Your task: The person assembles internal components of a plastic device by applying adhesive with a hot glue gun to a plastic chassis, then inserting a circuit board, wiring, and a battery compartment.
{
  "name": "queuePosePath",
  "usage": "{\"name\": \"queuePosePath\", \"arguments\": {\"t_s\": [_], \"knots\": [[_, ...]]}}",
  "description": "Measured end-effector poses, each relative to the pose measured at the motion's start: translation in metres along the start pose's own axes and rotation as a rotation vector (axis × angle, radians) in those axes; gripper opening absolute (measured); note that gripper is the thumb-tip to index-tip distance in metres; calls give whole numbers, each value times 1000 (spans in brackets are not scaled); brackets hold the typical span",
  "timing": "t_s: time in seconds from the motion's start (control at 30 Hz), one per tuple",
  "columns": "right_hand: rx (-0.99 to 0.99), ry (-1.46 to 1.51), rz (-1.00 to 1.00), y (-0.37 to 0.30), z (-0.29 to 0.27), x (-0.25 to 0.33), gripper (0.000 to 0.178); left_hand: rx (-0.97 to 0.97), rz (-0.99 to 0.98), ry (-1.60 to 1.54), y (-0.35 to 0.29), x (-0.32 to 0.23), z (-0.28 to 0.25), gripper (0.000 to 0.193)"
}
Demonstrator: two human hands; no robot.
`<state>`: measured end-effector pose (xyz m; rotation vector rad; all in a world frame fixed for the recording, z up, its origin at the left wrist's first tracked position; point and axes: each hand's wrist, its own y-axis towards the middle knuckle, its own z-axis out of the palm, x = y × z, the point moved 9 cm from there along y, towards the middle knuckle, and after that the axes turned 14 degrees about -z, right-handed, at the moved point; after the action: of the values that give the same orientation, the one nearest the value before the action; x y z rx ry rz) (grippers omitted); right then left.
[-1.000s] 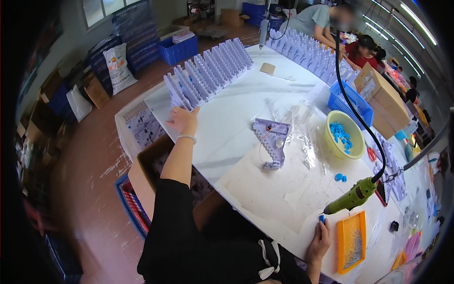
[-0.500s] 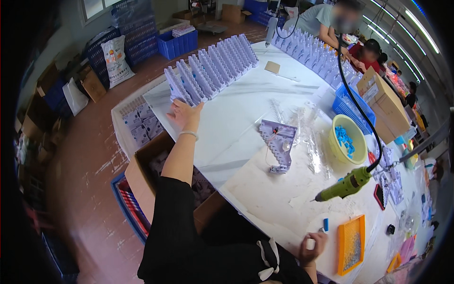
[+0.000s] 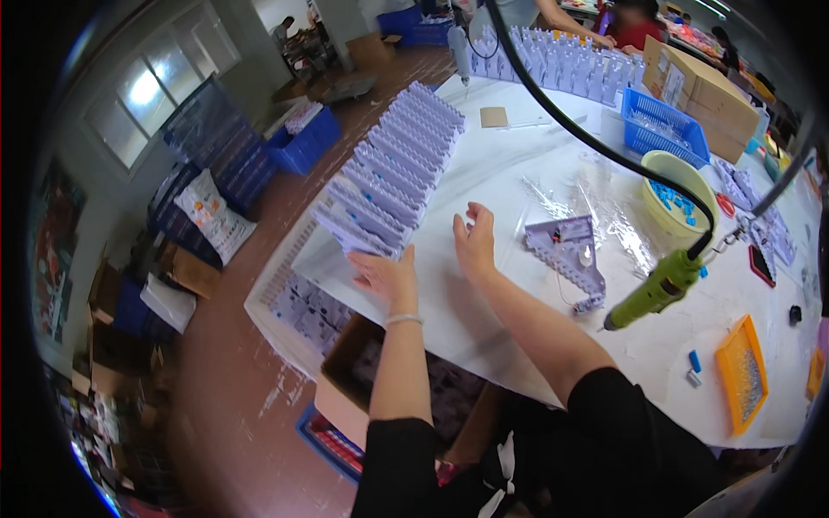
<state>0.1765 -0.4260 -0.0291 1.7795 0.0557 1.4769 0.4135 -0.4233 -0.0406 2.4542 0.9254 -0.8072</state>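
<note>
A long row of pale purple plastic parts with toothed edges stands packed together along the table's left edge. My left hand is at the near end of this row, touching the closest part with fingers and thumb spread. My right hand is just right of it above the table, empty, its fingers apart and slightly bent. To the right lies a single purple part with thin wires on it. A green electric screwdriver hangs from a black cable over the table.
A yellow bowl of blue pieces, a blue basket and a cardboard box stand at right. An orange tray of small metal pieces lies nearer. An open carton sits below the table edge. Another person works at the far side.
My right hand has left the spot by the orange tray and come up beside the row. My left hand stays at the row's end. The view has turned left.
</note>
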Motion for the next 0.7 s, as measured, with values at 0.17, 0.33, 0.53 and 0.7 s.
{"name": "queuePosePath", "arguments": {"t_s": [0.17, 0.33, 0.53, 0.7], "knots": [[251, -287, -141, 53, 52, -46, 55, -45, -45, 26, 11, 14, 11, 132], [285, -469, -193, 102, 74, -92, 56, -51, 27, 16, 6, 5, 1, 122], [472, -711, -196, 134, 97, -125, 57, -3, 41, 89, 14, 4, 5, 122], [537, -759, -224, 136, 111, -134, 52, -30, 65, 146, 31, 8, 18, 124]]}}
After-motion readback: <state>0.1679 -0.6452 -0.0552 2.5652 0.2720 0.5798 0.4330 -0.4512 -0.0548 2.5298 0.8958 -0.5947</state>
